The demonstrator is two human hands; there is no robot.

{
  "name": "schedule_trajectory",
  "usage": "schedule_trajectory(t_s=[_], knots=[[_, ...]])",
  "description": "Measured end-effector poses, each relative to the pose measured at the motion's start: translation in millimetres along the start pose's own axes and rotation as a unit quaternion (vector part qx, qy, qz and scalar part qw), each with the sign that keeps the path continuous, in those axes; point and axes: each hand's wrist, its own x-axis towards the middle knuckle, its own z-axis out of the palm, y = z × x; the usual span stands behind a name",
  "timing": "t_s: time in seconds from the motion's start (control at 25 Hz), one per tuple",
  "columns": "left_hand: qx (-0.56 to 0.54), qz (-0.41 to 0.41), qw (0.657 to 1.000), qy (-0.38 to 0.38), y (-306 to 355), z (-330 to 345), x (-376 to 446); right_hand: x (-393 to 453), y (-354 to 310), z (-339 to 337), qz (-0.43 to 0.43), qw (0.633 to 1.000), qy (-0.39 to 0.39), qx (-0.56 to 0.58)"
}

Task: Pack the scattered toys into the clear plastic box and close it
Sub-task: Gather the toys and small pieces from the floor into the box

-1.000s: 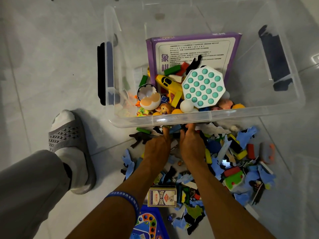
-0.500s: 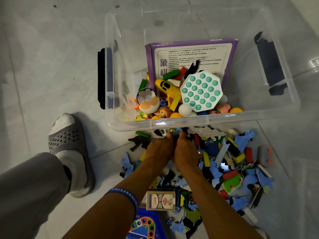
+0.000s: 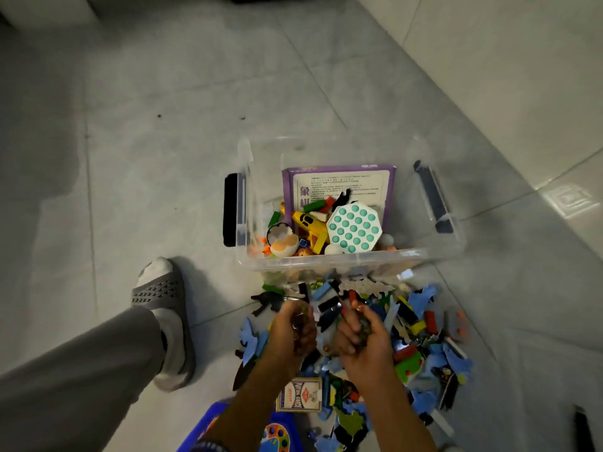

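Grey floor tiles carry the clear plastic box (image 3: 326, 262), open at twelve o'clock of the scattered toys (image 3: 421, 324). Both hands have lifted off that pile since a second ago: left hand (image 3: 292, 334) and right hand (image 3: 362, 337), fingers curled, clutch small pieces, side by side.

Grey slotted slipper (image 3: 163, 308) and grey trouser leg (image 3: 65, 380) on tiled floor (image 3: 163, 125)
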Motion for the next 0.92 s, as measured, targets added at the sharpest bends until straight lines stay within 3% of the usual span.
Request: schedule_trajectory(t_s=[0.12, 0.28, 0.44, 0.6, 0.72, 0.92], knots=[[-0.028, 0.037, 0.998, -0.048, 39.2, 15.2, -27.8, -22.3, -21.7, 47.7, -0.049, 0.998, -0.034, 0.012], [-0.072, 0.093, 0.993, -0.031, 89.9, 47.5, -45.3, -29.6, -48.4, 113.7, -0.117, 0.991, -0.01, 0.062], [-0.172, 0.11, 0.978, 0.036, 118.1, 79.2, -36.8, -12.4, -64.1, 151.2, -0.052, 0.994, 0.067, 0.071], [-0.237, 0.087, 0.964, 0.083, 118.2, 78.2, -14.6, -6.4, -58.7, 148.8, -0.028, 0.993, 0.07, 0.094], [-0.27, 0.039, 0.958, 0.085, 128.3, 69.5, 2.3, 0.6, -62.9, 147.9, -0.02, 0.992, 0.076, 0.098], [-0.226, 0.011, 0.973, 0.052, 134.8, 78.0, -10.4, 1.7, -64.2, 148.2, 0.002, 0.995, 0.067, 0.079]])
